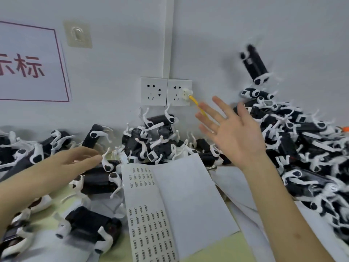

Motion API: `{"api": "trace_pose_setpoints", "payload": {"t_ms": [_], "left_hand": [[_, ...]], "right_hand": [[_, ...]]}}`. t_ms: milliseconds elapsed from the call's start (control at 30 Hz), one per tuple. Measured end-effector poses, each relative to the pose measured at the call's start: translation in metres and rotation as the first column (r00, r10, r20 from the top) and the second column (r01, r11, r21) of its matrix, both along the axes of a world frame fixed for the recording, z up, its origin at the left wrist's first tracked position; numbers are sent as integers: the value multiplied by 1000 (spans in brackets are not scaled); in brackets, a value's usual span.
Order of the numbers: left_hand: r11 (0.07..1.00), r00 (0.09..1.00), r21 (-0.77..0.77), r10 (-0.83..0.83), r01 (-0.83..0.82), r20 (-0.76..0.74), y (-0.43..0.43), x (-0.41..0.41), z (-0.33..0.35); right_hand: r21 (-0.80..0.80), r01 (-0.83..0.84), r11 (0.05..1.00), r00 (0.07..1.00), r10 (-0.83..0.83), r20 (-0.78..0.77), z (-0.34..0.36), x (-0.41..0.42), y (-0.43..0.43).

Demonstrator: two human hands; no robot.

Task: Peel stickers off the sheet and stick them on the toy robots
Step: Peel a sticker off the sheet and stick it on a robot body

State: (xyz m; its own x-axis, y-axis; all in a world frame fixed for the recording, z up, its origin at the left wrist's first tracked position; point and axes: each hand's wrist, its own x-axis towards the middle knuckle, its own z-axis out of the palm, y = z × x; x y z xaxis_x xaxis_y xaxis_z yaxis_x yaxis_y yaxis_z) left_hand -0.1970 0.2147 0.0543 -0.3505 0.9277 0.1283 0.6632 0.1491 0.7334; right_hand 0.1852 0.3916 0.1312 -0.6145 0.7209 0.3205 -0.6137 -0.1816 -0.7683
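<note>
A white sticker sheet (181, 201) lies in front of me, with rows of small printed stickers on its left part and bare backing on the right. Black toy robots with white legs lie in heaps: a tall pile (306, 140) at the right, a cluster (156, 137) by the wall, more at the left (90, 224). One toy robot (255, 66) is in mid-air, blurred, above the right pile. My right hand (232, 131) is raised with fingers spread and holds nothing. My left hand (66, 165) reaches flat over a toy robot (100, 176), fingers extended, empty.
Two wall sockets (166, 91) sit on the white wall, one with a plug and yellow cable (194, 101). A printed sign (32, 63) and a clear adhesive hook (77, 35) hang at the left. More white sheets (239, 195) lie under the right pile. The tabletop is pale green (226, 248).
</note>
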Motion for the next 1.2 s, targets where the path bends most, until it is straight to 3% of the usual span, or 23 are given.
{"api": "trace_pose_setpoints", "payload": {"t_ms": [67, 200, 267, 367, 500, 667, 967, 1200], "left_hand": [[998, 996, -65, 19, -25, -85, -7, 12, 5], [924, 932, -339, 46, -176, -360, -11, 20, 3], [876, 921, -453, -25, -166, -388, -13, 25, 4], [861, 913, -497, -110, -110, -393, -15, 34, 9], [920, 933, -383, -58, -89, -356, -14, 44, 14], [957, 986, -286, 10, -58, -166, -16, 54, 18], [964, 955, -165, 165, -209, -246, -19, 54, 22], [916, 868, 206, 395, -345, -300, -20, 57, 28]], "right_hand": [[30, 76, 997, 994, -78, 74, -3, -4, 0], [84, 113, 990, 971, -128, 201, -9, -16, -7], [109, 124, 986, 952, -149, 268, -10, -22, -11], [147, 116, 982, 928, -160, 338, -14, -28, -13], [166, 76, 983, 915, -134, 380, -17, -33, -15], [162, 44, 986, 910, -107, 401, -22, -38, -16], [152, 15, 988, 901, -79, 426, -25, -45, -18], [148, 12, 989, 893, -77, 443, -26, -47, -18]]}}
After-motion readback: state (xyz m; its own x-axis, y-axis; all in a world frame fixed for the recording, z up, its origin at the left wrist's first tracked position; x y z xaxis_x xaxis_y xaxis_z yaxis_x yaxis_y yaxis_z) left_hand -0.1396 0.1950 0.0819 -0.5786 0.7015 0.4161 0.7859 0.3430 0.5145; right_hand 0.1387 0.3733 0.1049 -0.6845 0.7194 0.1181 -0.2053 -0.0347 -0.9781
